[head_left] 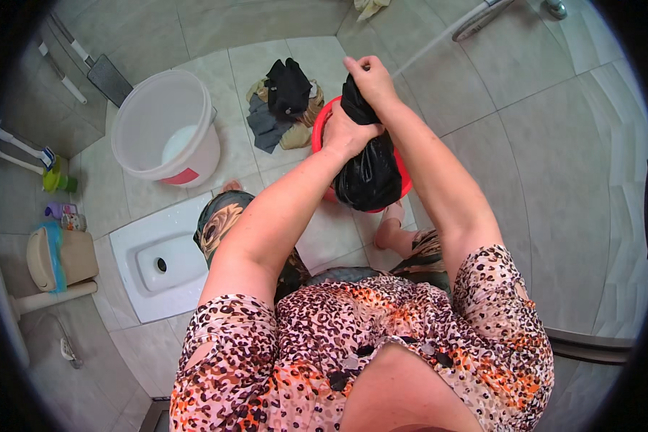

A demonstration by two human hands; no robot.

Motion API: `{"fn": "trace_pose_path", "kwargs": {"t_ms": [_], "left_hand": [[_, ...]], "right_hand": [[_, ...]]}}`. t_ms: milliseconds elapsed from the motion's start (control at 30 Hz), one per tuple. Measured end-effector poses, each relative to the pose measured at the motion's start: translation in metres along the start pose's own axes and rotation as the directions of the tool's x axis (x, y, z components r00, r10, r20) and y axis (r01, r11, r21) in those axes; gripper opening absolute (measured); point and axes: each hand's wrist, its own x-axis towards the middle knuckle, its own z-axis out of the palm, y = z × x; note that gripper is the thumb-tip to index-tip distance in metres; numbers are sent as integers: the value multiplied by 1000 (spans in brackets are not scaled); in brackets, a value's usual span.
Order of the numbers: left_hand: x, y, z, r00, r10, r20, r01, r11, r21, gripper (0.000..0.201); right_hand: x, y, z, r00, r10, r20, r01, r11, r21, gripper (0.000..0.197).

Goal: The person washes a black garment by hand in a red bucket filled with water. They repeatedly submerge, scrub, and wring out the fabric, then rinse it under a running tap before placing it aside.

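A wet black garment bunches up over a red basin in front of me. My left hand is wrapped round its middle, just above the basin's rim. Higher up, my right hand grips the garment's upper end. Between the two hands the cloth is drawn into a narrow, twisted roll. Its lower part bulges, shiny with water, and hides most of the basin's inside. Left of the basin, a heap of dark, grey and tan clothes lies on the tiled floor.
A large white bucket stands at the far left, near a squat toilet. A beige bin with a blue liner and several brushes line the left wall. A pale hose runs along the far right wall. My feet flank the basin.
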Motion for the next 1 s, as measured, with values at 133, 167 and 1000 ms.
{"fn": "trace_pose_path", "kwargs": {"t_ms": [133, 167, 1000], "left_hand": [[9, 8, -13, 976, -88, -200, 55, 984, -167, 67], [8, 19, -18, 971, -103, -216, 36, 955, -295, 64], [29, -9, -35, 849, -518, 103, 244, 211, -947, 42]], "right_hand": [[-27, 9, -21, 980, -56, 193, 28, 989, 146, 91], [-40, 15, -31, 970, -87, 226, 50, 985, 163, 91], [-145, 50, -8, 774, -67, 629, -631, -151, 761, 88]]}}
